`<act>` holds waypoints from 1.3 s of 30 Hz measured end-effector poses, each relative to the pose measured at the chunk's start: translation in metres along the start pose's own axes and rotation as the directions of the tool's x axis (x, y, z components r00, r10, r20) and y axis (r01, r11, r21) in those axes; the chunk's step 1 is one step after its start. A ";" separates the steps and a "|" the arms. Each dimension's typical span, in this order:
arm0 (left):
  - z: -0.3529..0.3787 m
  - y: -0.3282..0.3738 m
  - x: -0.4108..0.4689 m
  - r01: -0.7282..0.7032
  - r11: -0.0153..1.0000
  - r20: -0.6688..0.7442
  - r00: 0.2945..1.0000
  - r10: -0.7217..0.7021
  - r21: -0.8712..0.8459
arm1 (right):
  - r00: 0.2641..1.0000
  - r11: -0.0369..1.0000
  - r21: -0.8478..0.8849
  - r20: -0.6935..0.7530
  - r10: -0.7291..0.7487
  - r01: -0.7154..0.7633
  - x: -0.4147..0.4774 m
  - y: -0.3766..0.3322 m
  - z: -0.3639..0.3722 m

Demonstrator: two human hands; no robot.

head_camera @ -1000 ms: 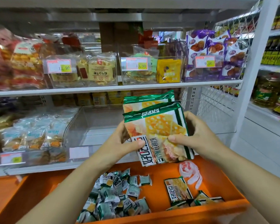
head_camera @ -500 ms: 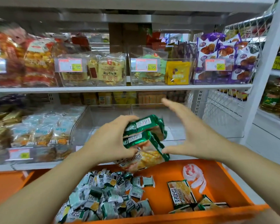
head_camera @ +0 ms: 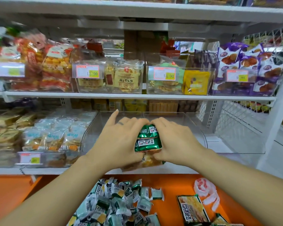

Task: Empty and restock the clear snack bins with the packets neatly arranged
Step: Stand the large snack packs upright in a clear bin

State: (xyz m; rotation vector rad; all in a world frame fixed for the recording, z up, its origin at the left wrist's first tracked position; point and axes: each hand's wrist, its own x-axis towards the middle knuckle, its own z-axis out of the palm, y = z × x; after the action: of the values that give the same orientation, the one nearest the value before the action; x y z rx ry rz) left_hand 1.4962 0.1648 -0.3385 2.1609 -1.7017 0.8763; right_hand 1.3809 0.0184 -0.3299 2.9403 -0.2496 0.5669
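Two green cracker packets [head_camera: 148, 141] stand on edge inside the front of an otherwise bare clear bin [head_camera: 194, 132] on the middle shelf. My left hand [head_camera: 119, 141] grips them from the left, index finger sticking up. My right hand [head_camera: 173, 141] grips them from the right, fingers curled over the top edge. Below, on an orange cart tray [head_camera: 170, 190], lies a heap of small green-and-white snack packets [head_camera: 114, 204] and more large cracker packets [head_camera: 193, 209].
A clear bin of blue-white packets [head_camera: 55, 136] stands left of the bare bin, with a price tag [head_camera: 30, 158]. The upper shelf holds full clear bins [head_camera: 109, 77]. A white mesh panel [head_camera: 240, 124] closes the shelf's right side. A pink-white plastic strip [head_camera: 206, 191] lies on the tray.
Both hands carried the two green packets forward from above the cart into the bare clear bin, turning them on edge. My right hand went from spread beside them to gripping them.
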 end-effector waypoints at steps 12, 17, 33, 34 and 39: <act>0.033 -0.107 -0.070 0.618 0.782 -0.037 0.782 -0.622 -0.079 | 0.982 0.957 0.241 -0.050 0.180 -0.163 0.113 -0.019 0.074; 0.073 -0.138 -0.095 0.718 0.692 0.190 0.692 -0.697 -0.073 | 0.963 0.931 0.246 0.063 0.262 -0.269 0.171 -0.024 0.133; 0.134 -0.158 -0.117 0.716 0.686 0.182 0.697 -0.694 -0.127 | 0.938 0.868 0.380 0.257 0.233 -0.320 0.259 -0.003 0.254; 0.134 -0.157 -0.117 0.722 0.679 0.188 0.691 -0.698 -0.133 | 0.941 0.871 0.379 0.245 0.232 -0.313 0.262 -0.001 0.257; 0.136 -0.155 -0.117 0.708 0.689 0.129 0.706 -0.697 -0.152 | 0.932 0.905 0.246 0.194 0.306 -0.348 0.267 0.001 0.267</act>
State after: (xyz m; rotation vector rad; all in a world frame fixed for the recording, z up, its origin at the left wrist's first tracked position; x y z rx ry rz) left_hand 1.6676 0.2279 -0.4901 2.4141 -0.7642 0.4004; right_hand 1.7201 -0.0629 -0.4743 3.2410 -0.7549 0.4464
